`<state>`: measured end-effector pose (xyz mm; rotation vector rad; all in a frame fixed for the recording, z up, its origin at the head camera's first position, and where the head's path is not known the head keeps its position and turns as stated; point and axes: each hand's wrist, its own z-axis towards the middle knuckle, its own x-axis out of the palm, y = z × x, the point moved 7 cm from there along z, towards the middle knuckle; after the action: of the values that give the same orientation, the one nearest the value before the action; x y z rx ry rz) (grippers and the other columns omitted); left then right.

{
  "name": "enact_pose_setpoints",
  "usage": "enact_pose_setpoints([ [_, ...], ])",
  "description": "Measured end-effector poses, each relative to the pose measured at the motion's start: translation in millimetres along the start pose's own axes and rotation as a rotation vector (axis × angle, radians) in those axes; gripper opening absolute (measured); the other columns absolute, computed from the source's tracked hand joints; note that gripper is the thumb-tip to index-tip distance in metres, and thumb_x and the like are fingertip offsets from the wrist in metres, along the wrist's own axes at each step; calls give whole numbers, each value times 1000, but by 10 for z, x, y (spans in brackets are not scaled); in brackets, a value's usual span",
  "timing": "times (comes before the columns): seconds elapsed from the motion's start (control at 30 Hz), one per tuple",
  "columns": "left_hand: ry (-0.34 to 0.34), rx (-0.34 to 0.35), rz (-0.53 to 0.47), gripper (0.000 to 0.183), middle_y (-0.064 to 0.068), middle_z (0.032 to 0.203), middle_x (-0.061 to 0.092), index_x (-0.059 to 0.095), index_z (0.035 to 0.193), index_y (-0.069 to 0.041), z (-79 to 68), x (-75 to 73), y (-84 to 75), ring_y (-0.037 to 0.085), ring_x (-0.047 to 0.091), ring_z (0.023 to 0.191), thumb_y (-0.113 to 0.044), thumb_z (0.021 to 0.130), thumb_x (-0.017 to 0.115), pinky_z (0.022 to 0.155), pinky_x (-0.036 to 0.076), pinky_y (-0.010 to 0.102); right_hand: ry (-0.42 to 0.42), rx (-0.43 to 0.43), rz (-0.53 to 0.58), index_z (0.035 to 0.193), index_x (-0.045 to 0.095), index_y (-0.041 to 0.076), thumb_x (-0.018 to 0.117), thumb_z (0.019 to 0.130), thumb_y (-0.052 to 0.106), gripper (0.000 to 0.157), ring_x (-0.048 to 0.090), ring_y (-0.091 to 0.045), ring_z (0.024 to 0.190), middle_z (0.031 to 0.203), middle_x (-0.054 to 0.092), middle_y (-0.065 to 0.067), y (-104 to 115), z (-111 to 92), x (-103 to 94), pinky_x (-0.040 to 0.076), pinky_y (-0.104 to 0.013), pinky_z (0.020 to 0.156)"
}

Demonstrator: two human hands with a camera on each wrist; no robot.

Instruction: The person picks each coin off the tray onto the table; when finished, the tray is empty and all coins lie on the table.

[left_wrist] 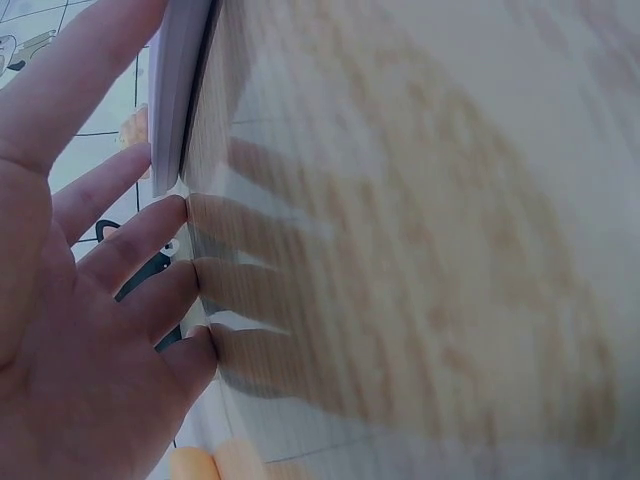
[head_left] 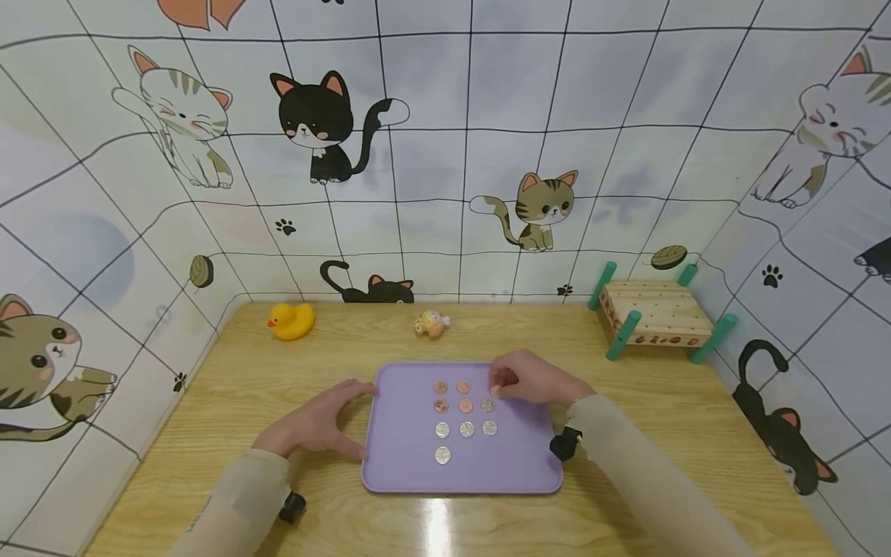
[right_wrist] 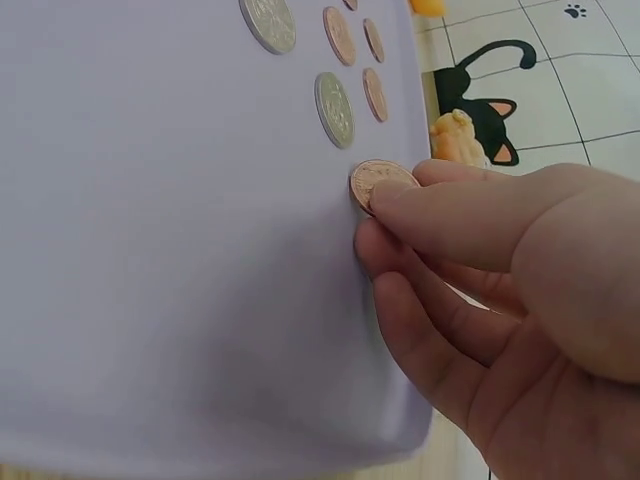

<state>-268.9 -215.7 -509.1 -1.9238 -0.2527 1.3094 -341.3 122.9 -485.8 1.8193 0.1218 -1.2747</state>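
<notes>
A lilac tray [head_left: 400, 437] lies on the wooden table, with small coins set out on it in rows. Several copper coins [head_left: 465, 405] make up the far left part, and several silver coins [head_left: 467, 428] lie nearer and to the right. At the tray's far right side, my right hand [head_left: 529, 377] pinches another copper coin [right_wrist: 368, 182] between thumb and fingers, level with the far row. My left hand [head_left: 316, 418] is spread at the tray's left side, thumb and forefinger right at the rim. In the left wrist view its fingers [left_wrist: 145, 245] are loosely extended.
Behind the tray stand a yellow rubber duck [head_left: 292, 321] and a small pastel figurine [head_left: 432, 324]. A small wooden stand with green legs [head_left: 654, 311] is at the back right. Cat-patterned cloth walls [head_left: 431, 170] enclose the back and both sides.
</notes>
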Motion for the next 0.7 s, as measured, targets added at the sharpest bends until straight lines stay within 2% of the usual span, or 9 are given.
enact_pose_setpoints([
  [0.13, 6, 14, 6, 101, 19, 166, 36, 49, 155, -17, -3, 17, 9, 49, 29, 153, -43, 71, 98, 121, 21, 73, -24, 25, 35, 96, 73, 12, 77, 97, 14, 5, 60, -10, 81, 87, 69, 5, -69, -83, -66, 53, -28, 75],
  [0.3, 9, -3, 8, 101, 20, 169, 31, 48, 156, -20, 17, 24, 46, 51, 21, 156, -45, 71, 97, 122, 17, 74, -79, 62, 63, 100, 73, 13, 76, 99, 16, 4, 64, -12, 86, 91, 72, 7, -208, -220, -236, 56, -32, 81],
  [0.47, 11, -2, 23, 102, 18, 170, 31, 48, 156, -20, 36, 16, 54, 50, 21, 156, -48, 71, 97, 122, 17, 74, -145, 64, 100, 103, 73, 14, 75, 99, 14, 5, 67, -14, 88, 94, 73, 4, -317, -362, -399, 59, -35, 82],
  [0.7, 16, -2, 1, 101, 20, 169, 30, 48, 156, -19, 29, 23, 43, 50, 24, 155, -45, 71, 97, 122, 18, 74, -191, 113, 101, 101, 72, 15, 75, 98, 14, 5, 68, -15, 91, 95, 71, 3, -514, -539, -501, 59, -37, 86],
])
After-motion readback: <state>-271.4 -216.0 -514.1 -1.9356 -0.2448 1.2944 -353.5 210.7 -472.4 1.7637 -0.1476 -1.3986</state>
